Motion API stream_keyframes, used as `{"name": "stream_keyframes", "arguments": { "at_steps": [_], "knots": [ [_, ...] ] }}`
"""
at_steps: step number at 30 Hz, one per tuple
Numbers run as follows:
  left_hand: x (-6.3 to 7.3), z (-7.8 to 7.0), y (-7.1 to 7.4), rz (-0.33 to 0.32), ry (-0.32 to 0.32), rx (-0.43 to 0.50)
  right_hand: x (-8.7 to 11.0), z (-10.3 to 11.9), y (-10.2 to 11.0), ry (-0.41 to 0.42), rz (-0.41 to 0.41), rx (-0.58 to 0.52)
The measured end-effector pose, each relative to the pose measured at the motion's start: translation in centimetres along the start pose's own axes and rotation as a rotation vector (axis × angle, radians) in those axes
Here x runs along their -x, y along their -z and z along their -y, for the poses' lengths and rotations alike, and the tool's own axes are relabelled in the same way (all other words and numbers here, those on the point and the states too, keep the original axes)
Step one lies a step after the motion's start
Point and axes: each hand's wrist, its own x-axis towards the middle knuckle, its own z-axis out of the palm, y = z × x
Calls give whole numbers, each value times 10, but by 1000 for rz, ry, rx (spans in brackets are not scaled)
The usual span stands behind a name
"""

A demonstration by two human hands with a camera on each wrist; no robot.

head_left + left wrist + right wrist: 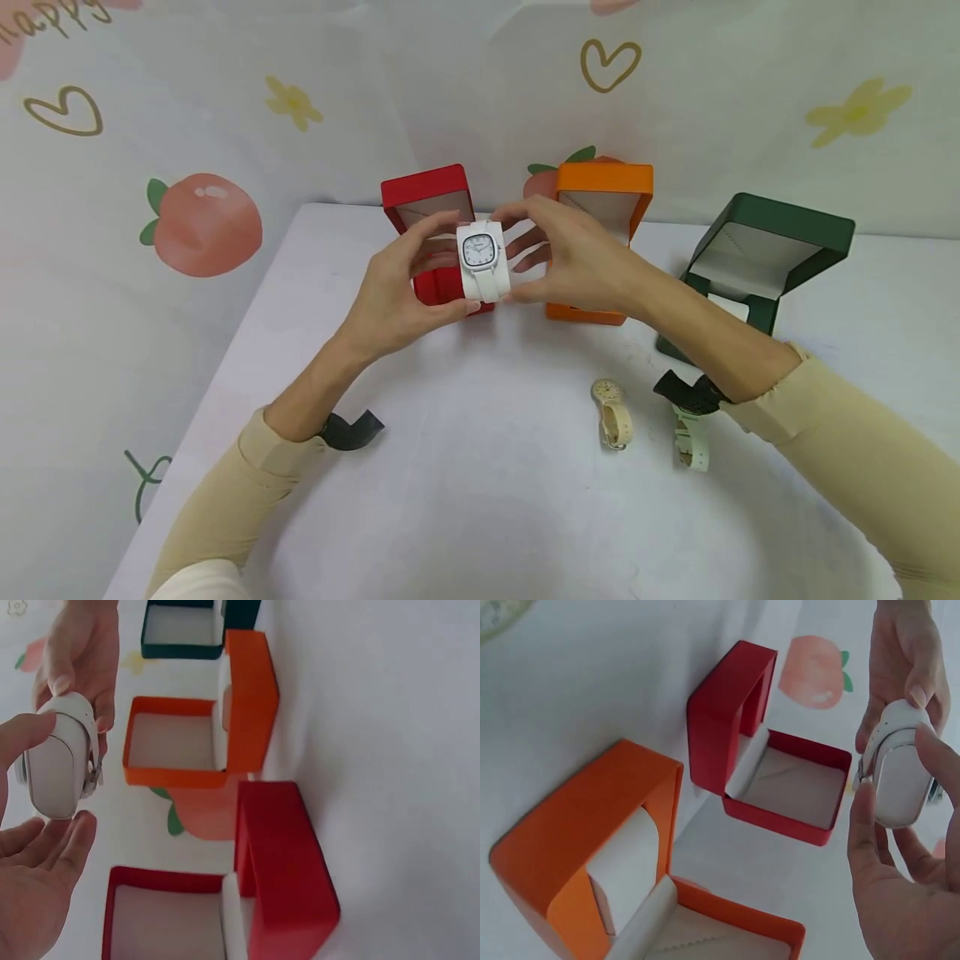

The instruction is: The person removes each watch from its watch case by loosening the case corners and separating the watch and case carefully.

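Observation:
A white wristwatch (478, 250) with a rounded square dial is strapped round a white watch cushion (52, 776). My left hand (393, 292) grips one end of the cushion, thumb below and fingers above in the head view. At its other end my right hand (577, 258) pinches it the same way. Both hands hold it up in front of an open red watch box (427, 185), overlapping part of that box, with the dial facing the head camera. In the right wrist view the cushion's flat oval end (901, 787) shows between thumb and fingers.
An open orange watch box (606, 177) stands right of the red one, holding a white cushion (626, 862). Farther right is an open dark green box (795, 217), partly behind my right forearm. A cream watch (617, 421) and a pale green watch (693, 442) lie nearer on the white table.

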Motion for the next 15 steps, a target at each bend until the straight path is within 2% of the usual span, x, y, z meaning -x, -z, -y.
{"name": "stream_keyframes", "arguments": {
  "at_steps": [5,8,15],
  "knots": [
    [-1,-9,-5,8,-41,-24,16,3,2,-2,-38,2],
    [-1,-10,-8,12,-70,-5,24,2,2,17,-55,4],
    [2,13,-19,29,-155,-9,44,3,2,17,-79,-67]
  ]
}}
